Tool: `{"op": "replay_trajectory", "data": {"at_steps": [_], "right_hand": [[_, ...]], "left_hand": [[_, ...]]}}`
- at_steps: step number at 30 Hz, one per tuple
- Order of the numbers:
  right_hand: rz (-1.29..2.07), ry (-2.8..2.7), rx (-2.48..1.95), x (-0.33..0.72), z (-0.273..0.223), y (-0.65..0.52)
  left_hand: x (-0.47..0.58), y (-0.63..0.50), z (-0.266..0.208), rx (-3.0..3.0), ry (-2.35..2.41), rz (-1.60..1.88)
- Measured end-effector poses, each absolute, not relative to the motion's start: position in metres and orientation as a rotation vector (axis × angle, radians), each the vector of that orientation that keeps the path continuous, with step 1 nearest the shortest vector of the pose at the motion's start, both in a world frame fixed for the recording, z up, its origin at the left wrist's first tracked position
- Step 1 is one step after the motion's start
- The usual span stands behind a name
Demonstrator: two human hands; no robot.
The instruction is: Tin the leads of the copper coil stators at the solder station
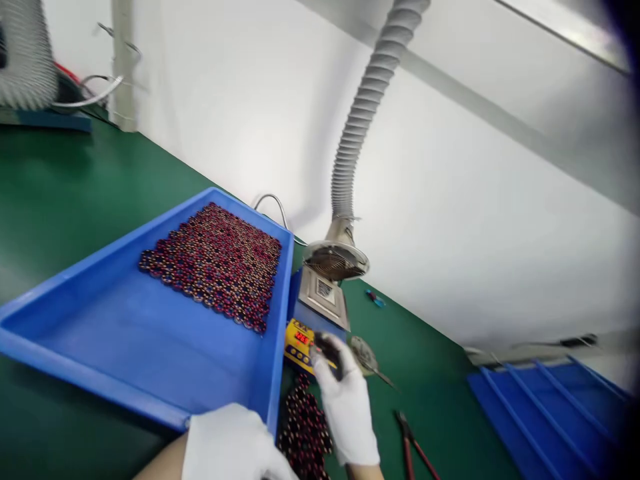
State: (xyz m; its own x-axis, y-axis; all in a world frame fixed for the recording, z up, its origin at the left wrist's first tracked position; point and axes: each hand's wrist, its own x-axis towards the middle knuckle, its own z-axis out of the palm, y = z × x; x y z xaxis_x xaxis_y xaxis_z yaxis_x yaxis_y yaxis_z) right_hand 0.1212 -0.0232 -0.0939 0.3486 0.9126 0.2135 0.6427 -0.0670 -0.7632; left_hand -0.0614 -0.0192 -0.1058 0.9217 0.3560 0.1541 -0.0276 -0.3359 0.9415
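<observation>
only one view is given, taken from a camera worn on the head. the scene is seen from above and behind the gloved hands, looking forward and down across the green bench [60, 200] towards the white wall [225, 100]. the frame is strongly tilted, so the bench edge runs diagonally. the blue tray [125, 347] is seen close, at the lower left.

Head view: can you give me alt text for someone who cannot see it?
Two white-gloved hands work at a green bench: the right hand pinches a small dark part beside a yellow-faced controller, and the left hand rests by a blue tray of small dark ring-shaped parts. A fume hose hangs behind.
</observation>
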Motion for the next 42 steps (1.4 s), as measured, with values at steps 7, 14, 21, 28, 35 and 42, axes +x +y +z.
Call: {"op": "replay_trajectory", "data": {"at_steps": [7, 14, 21, 28, 35, 42], "right_hand": [[0.236, -1.831, -2.241, 0.118, -0.134, -0.082], [0.221, -1.814, -2.129, 0.113, -0.138, -0.061], [0.885, -0.785, -1.065, 0.133, -0.050, -0.042], [0.873, -0.952, -0.683, 0.140, -0.035, -0.039], [0.606, -1.178, -0.761, 0.166, -0.028, -0.037], [0.673, -0.776, -0.805, 0.168, -0.021, -0.046]], "left_hand": [[-0.062, -0.024, -0.097, 1.708, 0.375, 0.293], [-0.052, -0.034, -0.091, 1.546, 0.525, 0.248], [-0.035, -0.028, -0.048, 2.322, 1.013, 0.879], [0.018, -0.020, -0.020, 2.458, 0.832, 1.634], [0.020, -0.013, -0.018, 2.475, 0.564, 1.366], [0.016, -0.005, -0.020, 2.674, 0.618, 1.467]]}}
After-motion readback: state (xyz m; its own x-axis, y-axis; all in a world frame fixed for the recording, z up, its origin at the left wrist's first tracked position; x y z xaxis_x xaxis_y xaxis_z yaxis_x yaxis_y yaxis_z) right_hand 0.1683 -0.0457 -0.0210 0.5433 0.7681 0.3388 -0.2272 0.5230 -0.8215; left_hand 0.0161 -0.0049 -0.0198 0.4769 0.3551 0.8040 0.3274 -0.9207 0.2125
